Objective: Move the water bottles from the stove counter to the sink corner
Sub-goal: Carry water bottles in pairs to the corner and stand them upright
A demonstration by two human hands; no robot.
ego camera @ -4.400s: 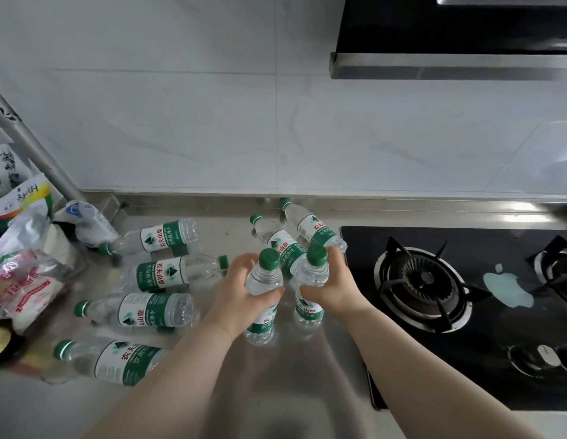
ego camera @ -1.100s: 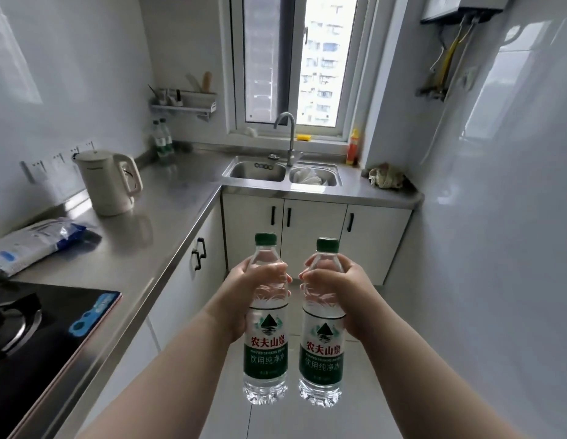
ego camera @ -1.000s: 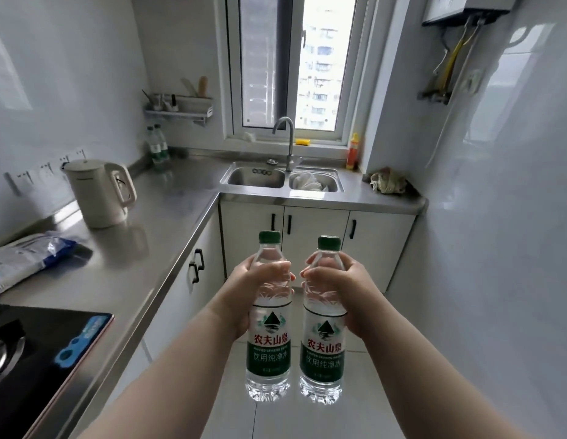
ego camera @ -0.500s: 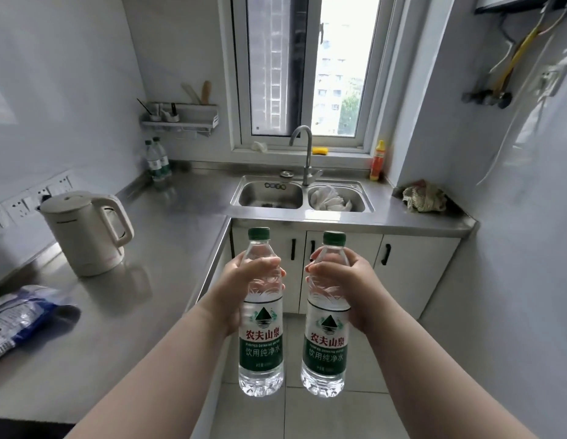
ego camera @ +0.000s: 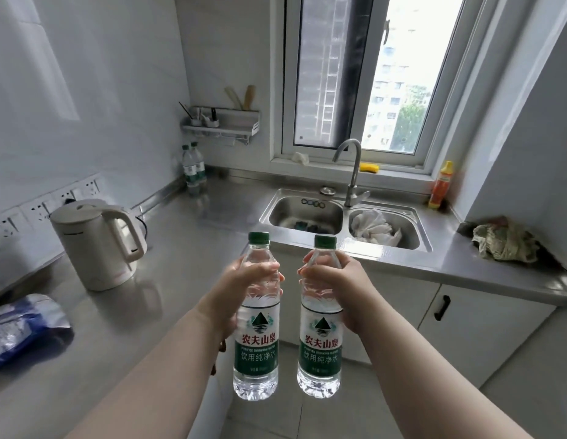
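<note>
— Kitchen first: a steel worktop (ego camera: 180, 236) runs down my left side and turns under the window (ego camera: 402, 74), where a double sink (ego camera: 345, 247) is set into it.
— What sits on it?
— A cream kettle (ego camera: 95, 245) on the left run, a blue packet (ego camera: 19, 331) lying nearer me at the frame's edge, a crumpled rag (ego camera: 503, 245) in the far right corner. White cloth (ego camera: 374, 229) fills the sink's right basin.
— And your hands?
— Both full. My left hand (ego camera: 241, 289) is wrapped round the shoulder of one water bottle (ego camera: 256, 346), my right hand (ego camera: 339, 289) round the shoulder of a second bottle (ego camera: 320, 346). Both stand upright in the air, capped in green, side by side without touching, in front of the sink and clear of the worktop.
— Any bottles at the sink corner?
— A pair of bottles (ego camera: 193, 167), upright and close together, in the worktop corner left of the sink, below a small wall shelf (ego camera: 222, 125).
— Smaller bits?
— An orange bottle (ego camera: 440, 185) on the worktop at the window's right end, and something yellow (ego camera: 368, 167) on the sill (ego camera: 399, 174) behind the tap (ego camera: 351, 172); what it is I cannot tell.
</note>
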